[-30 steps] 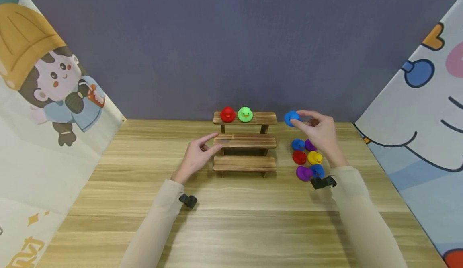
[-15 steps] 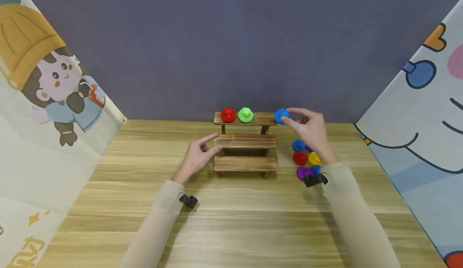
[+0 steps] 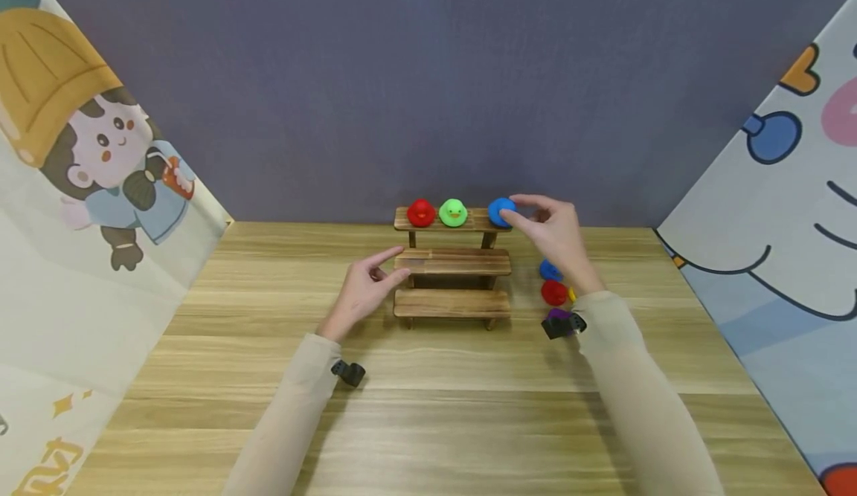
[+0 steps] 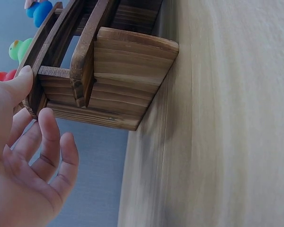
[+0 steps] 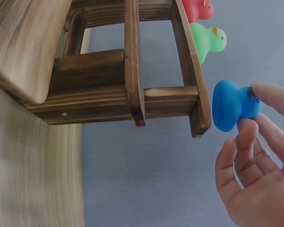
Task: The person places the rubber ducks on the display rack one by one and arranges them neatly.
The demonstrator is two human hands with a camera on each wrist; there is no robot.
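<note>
A three-step wooden display shelf point(image 3: 455, 304) stands at the table's back. At the left end of its middle step, my left hand point(image 3: 361, 288) holds the step's edges between thumb and index finger, the other fingers loosely bent. My right hand point(image 3: 557, 236) pinches a blue rubber duck point(image 5: 229, 106) at its head. The right wrist view shows a small gap between the duck's base and the top step's right end. On that step sit a red duck point(image 3: 421, 213) at the left and a light green duck point(image 3: 453, 213) beside it.
Right of the shelf, more ducks lie on the wooden table point(image 3: 428, 407): a blue one point(image 3: 550, 270), a red one point(image 3: 553, 292), and yellow and purple ones partly hidden by my right arm. A dark wall point(image 3: 428, 94) rises behind; printed panels flank the table.
My right hand has carried the blue duck leftward, from right of the shelf to the top step's right end. The left hand has kept its place.
</note>
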